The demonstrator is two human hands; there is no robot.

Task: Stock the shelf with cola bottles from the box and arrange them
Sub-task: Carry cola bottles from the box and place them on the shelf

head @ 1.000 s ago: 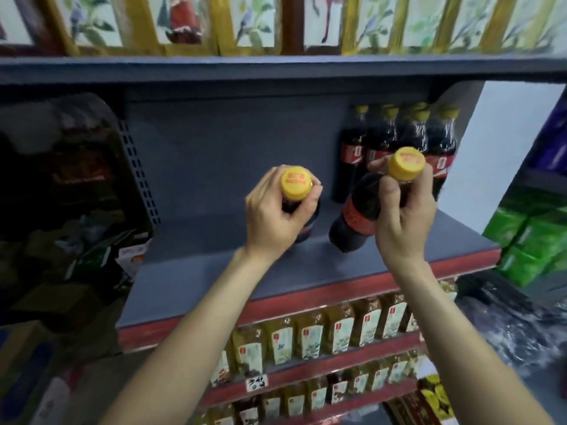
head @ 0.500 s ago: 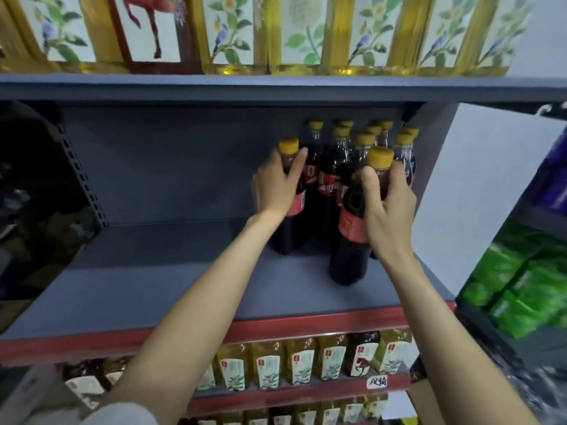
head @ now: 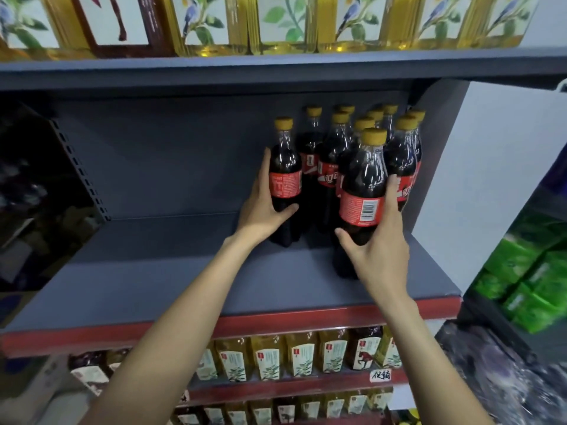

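Left hand [head: 266, 207] gripped the leftmost cola bottle [head: 285, 182] low on its body: fingers ran up the bottle's left side, thumb curled across the front beneath the red label. Bottle stood upright on the grey shelf [head: 159, 277], yellow cap directly above the grip.

Right hand [head: 379, 250] held the front cola bottle [head: 363, 191]. Thumb reached left under the label, fingers wrapped up the right side, so the label with its barcode sat just above the thumb. This bottle also upright, base on the shelf below the palm.

Between the two grips and behind them, a cluster of cola bottles [head: 334, 154] with yellow caps stood close together at the shelf's right rear, against the side panel [head: 441, 167]. To the left of the left hand, bare shelf surface.

Below both wrists, past the red shelf edge [head: 276, 325], rows of yellow oil bottles [head: 267, 357] on lower shelves. Above the grips, large oil jugs [head: 276, 23] with bird-and-leaf labels. Green packs [head: 534, 280] lay far right of the right hand.
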